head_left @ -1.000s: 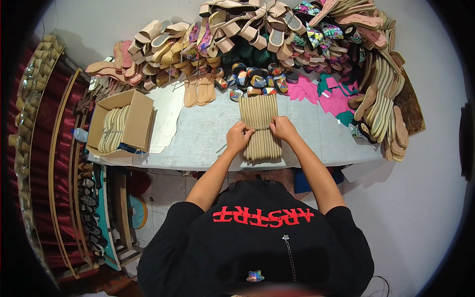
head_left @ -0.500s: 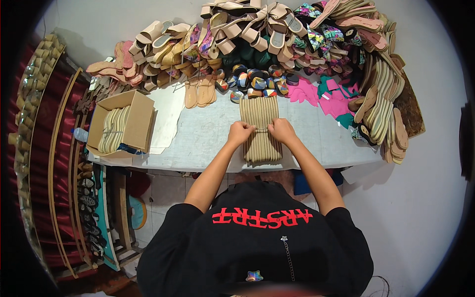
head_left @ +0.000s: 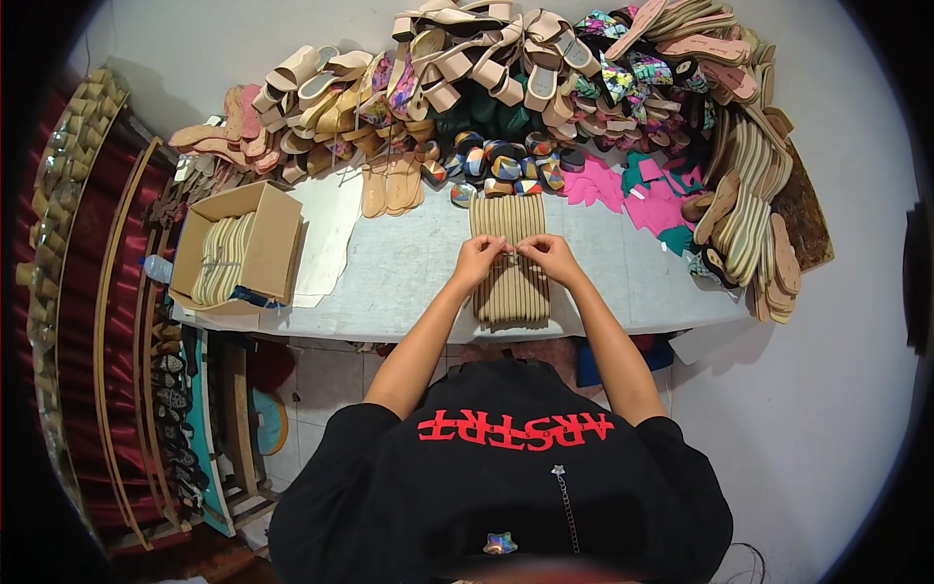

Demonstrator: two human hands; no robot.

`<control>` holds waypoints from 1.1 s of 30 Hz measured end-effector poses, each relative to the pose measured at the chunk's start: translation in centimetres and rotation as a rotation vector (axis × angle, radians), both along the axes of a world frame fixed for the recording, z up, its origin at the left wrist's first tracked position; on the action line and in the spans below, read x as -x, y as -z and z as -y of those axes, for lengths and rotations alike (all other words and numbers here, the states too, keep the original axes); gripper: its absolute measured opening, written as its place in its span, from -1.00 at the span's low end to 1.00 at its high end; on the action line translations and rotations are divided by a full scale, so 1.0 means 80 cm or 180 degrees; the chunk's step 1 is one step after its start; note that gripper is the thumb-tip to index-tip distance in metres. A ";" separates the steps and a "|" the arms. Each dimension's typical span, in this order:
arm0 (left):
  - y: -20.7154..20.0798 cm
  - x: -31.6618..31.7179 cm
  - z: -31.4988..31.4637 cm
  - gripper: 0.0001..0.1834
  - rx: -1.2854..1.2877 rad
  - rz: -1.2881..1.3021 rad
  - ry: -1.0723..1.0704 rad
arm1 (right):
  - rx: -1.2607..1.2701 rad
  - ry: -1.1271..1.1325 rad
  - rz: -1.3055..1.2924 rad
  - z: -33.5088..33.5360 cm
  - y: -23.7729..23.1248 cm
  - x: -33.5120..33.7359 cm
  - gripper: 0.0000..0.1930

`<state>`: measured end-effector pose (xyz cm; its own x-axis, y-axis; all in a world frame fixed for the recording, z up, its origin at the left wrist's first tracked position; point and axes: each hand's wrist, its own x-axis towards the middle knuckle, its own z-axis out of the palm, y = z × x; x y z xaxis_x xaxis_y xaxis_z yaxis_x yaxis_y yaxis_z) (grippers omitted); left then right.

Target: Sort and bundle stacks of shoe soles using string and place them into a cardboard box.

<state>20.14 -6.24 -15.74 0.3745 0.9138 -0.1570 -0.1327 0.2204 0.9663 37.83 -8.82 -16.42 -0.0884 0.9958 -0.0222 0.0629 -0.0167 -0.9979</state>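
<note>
On the table, a bundle of beige shoe soles [head_left: 511,295] stands packed side by side on edge, its long stripes pointing toward me. My left hand [head_left: 478,260] pinches a thin, pale string [head_left: 511,255] over the middle of the bundle. Close on the other side, my right hand [head_left: 548,257] pinches the string too. The fingertips of both hands almost meet there. How the string runs under the soles is hidden.
At the left, a cardboard box [head_left: 273,255] holds another tied sole bundle [head_left: 222,258]. Sandals [head_left: 449,60] and loose parts are heaped along the back. Flat tan insoles [head_left: 392,185] and pink cut pieces [head_left: 650,207] lie nearer. Striped soles [head_left: 757,209] are stacked at the right.
My hands have come closer together over the bundle, the right one moving left and the left one slightly right. The bundle has shifted a little toward me.
</note>
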 end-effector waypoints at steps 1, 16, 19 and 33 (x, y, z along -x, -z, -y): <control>0.001 0.001 0.001 -0.75 0.0002 0.0000 -0.0002 | 0.0066 0.0032 -0.0143 0.000 0.001 0.000 -0.85; 0.010 0.003 -0.002 -0.80 -0.0210 -0.0175 0.0091 | -0.0195 0.0468 0.0004 0.005 0.008 0.021 -0.86; 0.015 -0.005 -0.002 -0.79 -0.0145 0.0167 -0.0028 | -0.0138 0.0561 -0.0395 0.002 0.018 0.019 -0.84; 0.007 -0.002 -0.004 -0.77 -0.0237 0.0106 0.0162 | -0.0197 0.0701 -0.0474 0.004 0.023 0.027 -0.81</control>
<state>20.27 -5.91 -16.29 0.4247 0.9022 -0.0759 -0.1554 0.1553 0.9756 35.65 -9.14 -18.25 0.1327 0.9905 0.0365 -0.0832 0.0478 -0.9954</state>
